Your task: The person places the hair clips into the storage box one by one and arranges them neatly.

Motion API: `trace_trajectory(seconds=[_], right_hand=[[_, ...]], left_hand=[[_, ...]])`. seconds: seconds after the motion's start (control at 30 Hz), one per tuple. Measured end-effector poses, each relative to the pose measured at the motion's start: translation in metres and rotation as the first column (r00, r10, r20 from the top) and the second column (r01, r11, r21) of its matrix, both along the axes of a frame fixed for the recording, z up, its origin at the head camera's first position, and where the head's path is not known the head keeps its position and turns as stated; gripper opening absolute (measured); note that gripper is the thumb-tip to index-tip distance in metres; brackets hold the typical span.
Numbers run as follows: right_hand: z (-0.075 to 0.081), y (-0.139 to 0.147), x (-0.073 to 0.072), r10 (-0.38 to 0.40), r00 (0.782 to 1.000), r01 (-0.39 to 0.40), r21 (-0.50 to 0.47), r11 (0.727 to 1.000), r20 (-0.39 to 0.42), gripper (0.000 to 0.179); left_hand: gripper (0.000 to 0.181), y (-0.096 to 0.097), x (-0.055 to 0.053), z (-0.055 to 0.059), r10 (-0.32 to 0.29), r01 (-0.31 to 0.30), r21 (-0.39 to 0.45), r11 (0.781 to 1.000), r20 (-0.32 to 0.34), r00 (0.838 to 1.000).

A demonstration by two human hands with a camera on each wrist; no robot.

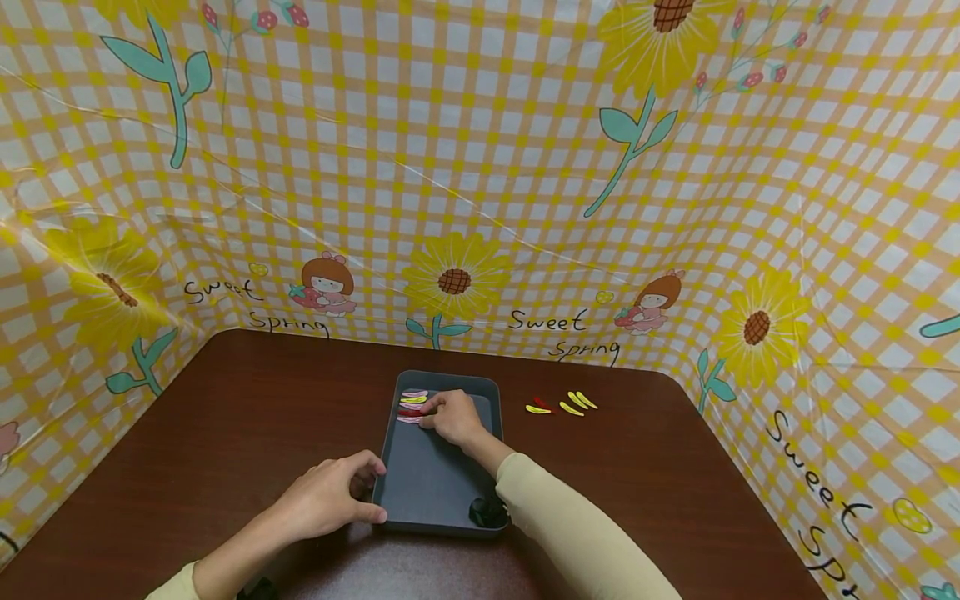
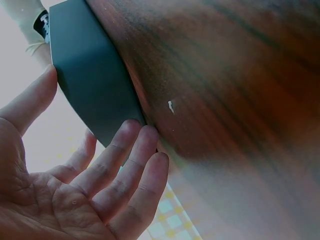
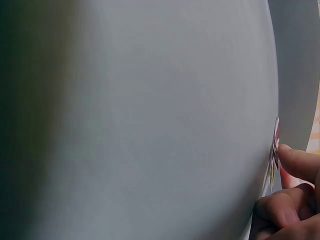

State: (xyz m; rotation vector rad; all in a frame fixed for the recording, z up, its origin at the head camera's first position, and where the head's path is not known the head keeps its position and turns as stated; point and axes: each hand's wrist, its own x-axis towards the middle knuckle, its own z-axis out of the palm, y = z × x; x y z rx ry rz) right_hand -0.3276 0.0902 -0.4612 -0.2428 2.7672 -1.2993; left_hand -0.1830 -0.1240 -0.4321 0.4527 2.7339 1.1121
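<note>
A dark grey rectangular tray (image 1: pixel 442 492) lies on the brown table. Along its far left side, several snap hair clips (image 1: pixel 412 400), pink, yellow and red, form a column. My right hand (image 1: pixel 452 417) reaches into the tray and pinches the right end of a hair clip at the near end of that column; its fingers partly hide which one. In the right wrist view the clips (image 3: pixel 273 152) show edge-on beside a fingertip. My left hand (image 1: pixel 326 496) rests against the tray's near left side, thumb at the rim and relaxed fingers (image 2: pixel 142 145) touching the outer wall.
To the right of the tray, several yellow hair clips (image 1: pixel 576 403) and a red one (image 1: pixel 542 403) lie on the table (image 1: pixel 637 475). A black object (image 1: pixel 486 511) shows beside the right sleeve, over the tray's near right corner. A checked sunflower cloth (image 1: pixel 465 167) rises behind the table.
</note>
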Motion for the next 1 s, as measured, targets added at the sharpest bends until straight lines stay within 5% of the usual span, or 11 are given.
trace_trajectory(seconds=[1.0], right_hand=[[0.051, 0.046, 0.003, -0.065, 0.988, 0.087, -0.160, 0.983, 0.140, 0.015]], left_hand=[[0.052, 0.000, 0.001, -0.001, 0.002, -0.002, -0.006, 1.000, 0.007, 1.000]])
